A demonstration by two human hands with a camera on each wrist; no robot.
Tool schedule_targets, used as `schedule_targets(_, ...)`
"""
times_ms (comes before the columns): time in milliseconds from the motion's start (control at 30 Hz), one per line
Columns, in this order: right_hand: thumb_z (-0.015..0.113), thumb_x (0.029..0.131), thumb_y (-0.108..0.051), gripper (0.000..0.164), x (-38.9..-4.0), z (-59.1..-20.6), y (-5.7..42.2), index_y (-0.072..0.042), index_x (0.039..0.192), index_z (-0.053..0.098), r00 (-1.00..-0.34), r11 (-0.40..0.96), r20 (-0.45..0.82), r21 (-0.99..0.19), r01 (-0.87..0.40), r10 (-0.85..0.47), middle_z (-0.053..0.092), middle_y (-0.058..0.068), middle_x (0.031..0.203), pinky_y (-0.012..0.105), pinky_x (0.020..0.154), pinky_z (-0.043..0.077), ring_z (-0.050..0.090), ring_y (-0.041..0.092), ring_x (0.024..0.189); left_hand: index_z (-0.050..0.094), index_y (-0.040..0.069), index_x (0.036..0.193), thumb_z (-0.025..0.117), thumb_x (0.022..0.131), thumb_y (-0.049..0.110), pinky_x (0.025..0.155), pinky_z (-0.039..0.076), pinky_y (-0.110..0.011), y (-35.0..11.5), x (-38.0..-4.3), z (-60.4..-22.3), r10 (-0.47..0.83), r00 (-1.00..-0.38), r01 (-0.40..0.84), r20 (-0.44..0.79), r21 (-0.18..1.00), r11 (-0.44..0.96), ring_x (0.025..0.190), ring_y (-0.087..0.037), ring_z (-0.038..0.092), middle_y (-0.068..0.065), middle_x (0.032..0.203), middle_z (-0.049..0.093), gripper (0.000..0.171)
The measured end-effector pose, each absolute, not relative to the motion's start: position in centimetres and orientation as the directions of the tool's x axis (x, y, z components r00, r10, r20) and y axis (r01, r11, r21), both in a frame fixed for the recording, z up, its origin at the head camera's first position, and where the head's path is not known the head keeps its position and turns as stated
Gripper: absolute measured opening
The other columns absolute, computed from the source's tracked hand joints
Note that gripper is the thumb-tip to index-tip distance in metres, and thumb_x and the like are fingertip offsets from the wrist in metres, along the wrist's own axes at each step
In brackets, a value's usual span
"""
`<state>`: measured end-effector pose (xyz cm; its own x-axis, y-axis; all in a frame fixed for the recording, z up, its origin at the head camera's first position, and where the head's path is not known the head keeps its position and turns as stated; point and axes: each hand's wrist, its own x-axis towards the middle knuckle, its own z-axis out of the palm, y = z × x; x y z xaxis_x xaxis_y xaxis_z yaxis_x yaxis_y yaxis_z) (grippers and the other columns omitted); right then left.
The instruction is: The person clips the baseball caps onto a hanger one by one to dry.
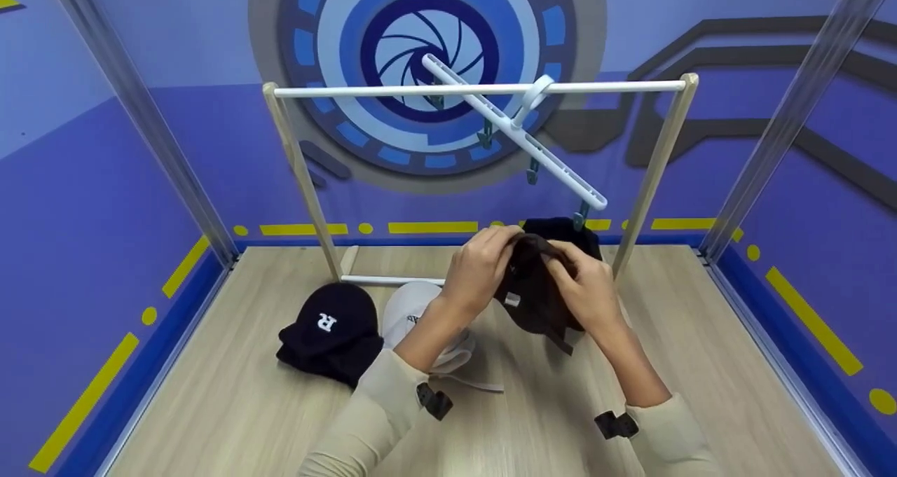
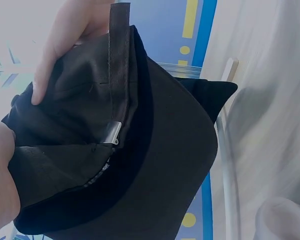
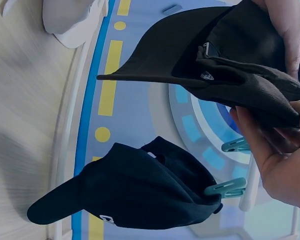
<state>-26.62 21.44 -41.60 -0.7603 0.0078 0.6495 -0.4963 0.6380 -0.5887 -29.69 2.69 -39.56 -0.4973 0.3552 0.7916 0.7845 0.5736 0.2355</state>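
A dark brown cap [image 1: 536, 291] is held up in front of the rack, its inside and a loose back strap [image 2: 119, 65] showing. My left hand [image 1: 480, 263] grips one side of its edge, while my right hand [image 1: 587, 284] pinches the other side between thumb and fingers. Just behind it, a black cap [image 3: 140, 187] hangs from a green clip [image 3: 227, 187] at the near end of a white hanger [image 1: 515, 132]. In the head view the brown cap partly hides that hanging cap.
The hanger hooks over the white rod [image 1: 392, 91] of a wooden-legged rack [image 1: 659, 162]. More green clips [image 1: 532, 172] dangle from it. On the table [image 1: 231, 407] lie a black cap with a white R [image 1: 340, 330] and a white cap [image 1: 410, 302], partly behind my left forearm.
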Motion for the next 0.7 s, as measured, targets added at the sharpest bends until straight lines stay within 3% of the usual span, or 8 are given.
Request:
schedule_targets(367, 0.065, 0.09, -0.033, 0.029, -26.92, -41.3, 21.58, -0.015, 0.113, 0.069, -0.797, 0.644, 0.604, -0.608, -0.463, -0.003, 0.07, 0.005, 0.106, 0.041, 0.075, 0.053, 0.066, 0.022, 0.091, 0.065, 0.014, 0.112, 0.048, 0.1, 0.017, 0.084, 0.05, -0.021, 3.34, -30.27, -39.43, 0.366, -0.5, 0.778, 0.785, 0.222, 0.588, 0.099, -0.011, 0.062, 0.002, 0.105, 0.065, 0.021)
schedule_targets(700, 0.065, 0.09, -0.03, 0.021, -27.17, -40.63, 21.59, -0.017, 0.106, 0.072, -0.763, 0.661, 0.644, -0.598, -0.454, 0.057, 0.072, 0.0, 0.097, 0.033, 0.068, 0.053, 0.067, 0.013, 0.081, 0.065, 0.014, 0.113, 0.047, 0.1, 0.019, 0.084, 0.051, -0.021, 3.79, -30.24, -39.1, 0.359, -0.501, 0.779, 0.787, 0.23, 0.583, 0.102, -0.01, 0.062, 0.003, 0.107, 0.065, 0.022)
